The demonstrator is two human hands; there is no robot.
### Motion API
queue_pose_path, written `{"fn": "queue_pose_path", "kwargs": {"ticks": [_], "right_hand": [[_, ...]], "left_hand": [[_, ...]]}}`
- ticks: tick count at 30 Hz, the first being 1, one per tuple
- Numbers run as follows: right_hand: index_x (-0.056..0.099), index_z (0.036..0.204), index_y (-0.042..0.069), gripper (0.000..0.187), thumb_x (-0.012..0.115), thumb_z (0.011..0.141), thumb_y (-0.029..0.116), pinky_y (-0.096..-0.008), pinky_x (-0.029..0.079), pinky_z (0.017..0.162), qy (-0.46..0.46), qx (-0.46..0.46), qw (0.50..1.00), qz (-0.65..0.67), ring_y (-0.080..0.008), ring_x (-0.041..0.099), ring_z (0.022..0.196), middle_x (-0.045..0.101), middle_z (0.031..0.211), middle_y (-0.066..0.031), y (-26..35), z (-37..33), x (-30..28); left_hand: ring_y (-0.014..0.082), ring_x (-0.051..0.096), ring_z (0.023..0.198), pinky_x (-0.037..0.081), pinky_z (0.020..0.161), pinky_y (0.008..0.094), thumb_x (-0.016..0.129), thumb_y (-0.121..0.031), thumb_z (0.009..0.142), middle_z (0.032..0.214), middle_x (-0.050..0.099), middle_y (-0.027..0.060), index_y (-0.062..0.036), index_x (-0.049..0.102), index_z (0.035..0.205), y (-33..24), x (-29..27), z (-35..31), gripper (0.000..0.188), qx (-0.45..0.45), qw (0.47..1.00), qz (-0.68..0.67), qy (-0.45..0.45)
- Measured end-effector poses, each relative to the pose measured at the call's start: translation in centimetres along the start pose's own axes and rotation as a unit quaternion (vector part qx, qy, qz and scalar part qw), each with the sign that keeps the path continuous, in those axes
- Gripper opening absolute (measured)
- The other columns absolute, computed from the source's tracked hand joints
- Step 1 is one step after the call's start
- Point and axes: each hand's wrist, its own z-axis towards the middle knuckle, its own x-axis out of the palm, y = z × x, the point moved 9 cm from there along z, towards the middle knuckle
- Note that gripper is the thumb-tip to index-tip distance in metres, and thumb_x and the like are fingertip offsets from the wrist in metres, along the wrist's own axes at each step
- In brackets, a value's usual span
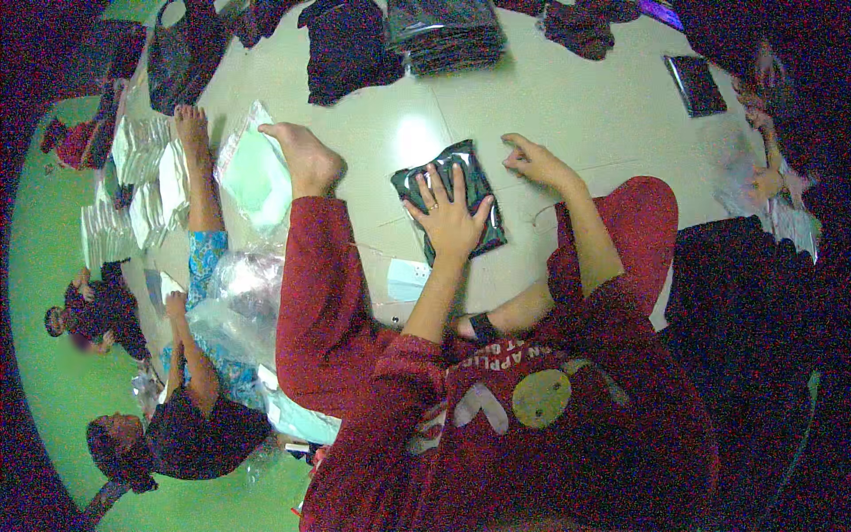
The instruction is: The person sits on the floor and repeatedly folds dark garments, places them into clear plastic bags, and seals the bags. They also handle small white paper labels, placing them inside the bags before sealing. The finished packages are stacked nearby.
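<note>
My left hand (450, 217) lies flat with spread fingers on a shiny black plastic-wrapped package (479, 182), which rests on the floor between my legs. The package looks like folded dark cloth in clear film; part of it is hidden under the palm. To its right, my right hand (537, 166) hovers apart from it. The index finger is stretched out and the other fingers are bent, with nothing visible between them. A small pale card (408, 280) lies on the floor just below the package.
Beyond the package stands a stack of dark packed bundles (454, 40), beside a dark garment (341, 58). Another flat black package (695, 86) lies far right. Clear plastic (253, 284), a pale green-white bag (255, 182) and white stacks (142, 155) are left, near a seated person (204, 434).
</note>
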Motion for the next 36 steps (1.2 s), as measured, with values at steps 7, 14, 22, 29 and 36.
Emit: {"fn": "queue_pose_path", "kwargs": {"ticks": [7,14,22,29,36], "right_hand": [[0.04,0.122,0.011,0.043,0.053,0.081,0.015,-0.033,0.047,0.071,0.006,-0.038,0.999,0.024,-0.0224,0.059,0.08,0.062,0.088,-0.0104,2.7,1.1,1.6],[0.041,0.122,0.01,0.038,0.048,0.085,0.012,-0.0247,0.044,0.068,-0.039,-0.096,0.994,0.042,-0.0111,0.052,0.072,0.059,0.085,-0.0059,5.2,-2.3,-0.5],[0.041,0.124,0.01,0.037,0.044,0.087,0.011,-0.0242,0.044,0.069,-0.092,-0.074,0.991,0.057,-0.0103,0.052,0.07,0.059,0.089,-0.0054,6.6,-5.3,-4.9],[0.039,0.124,0.01,0.037,0.044,0.087,0.01,-0.0236,0.043,0.07,-0.048,-0.126,0.988,0.068,-0.0104,0.052,0.071,0.059,0.09,-0.0056,8.6,-7.6,-1.8],[0.038,0.125,0.01,0.038,0.044,0.088,0.012,-0.0247,0.044,0.073,-0.002,-0.065,0.996,0.068,-0.0117,0.053,0.076,0.058,0.092,-0.0074,7.5,-10.5,-0.4]], "left_hand": [[0.0371,0.012,0.128,0.008,0.092,0.0666,0.046,-0.059,0.074,0.139,0.016,0.0176,-0.017,0.031,0.132,-0.1,0.5,1.2,0.074,0.013,1.0,0.016,0.011],[0.0365,0.013,0.128,0.011,0.09,0.0686,0.047,-0.059,0.074,0.14,0.016,0.0172,-0.0145,0.029,0.132,1.0,0.4,1.8,0.076,0.031,0.991,-0.07,0.112],[0.0293,0.06,0.082,0.047,0.07,0.0403,0.055,-0.026,0.078,0.086,0.062,0.0138,-0.0072,0.052,0.101,13.2,-5.2,-4.5,0.029,-0.051,0.958,-0.201,0.198],[0.0322,0.059,0.086,0.047,0.069,0.0434,0.063,-0.034,0.071,0.091,0.061,0.0172,-0.0058,0.05,0.1,14.8,-2.7,-9.7,0.043,-0.145,0.955,-0.023,0.258],[0.0254,0.061,0.079,0.048,0.068,0.0371,0.066,-0.023,0.069,0.086,0.061,0.0146,-0.0021,0.052,0.099,14.4,-0.8,-8.6,0.038,-0.121,0.941,-0.206,0.239]]}}
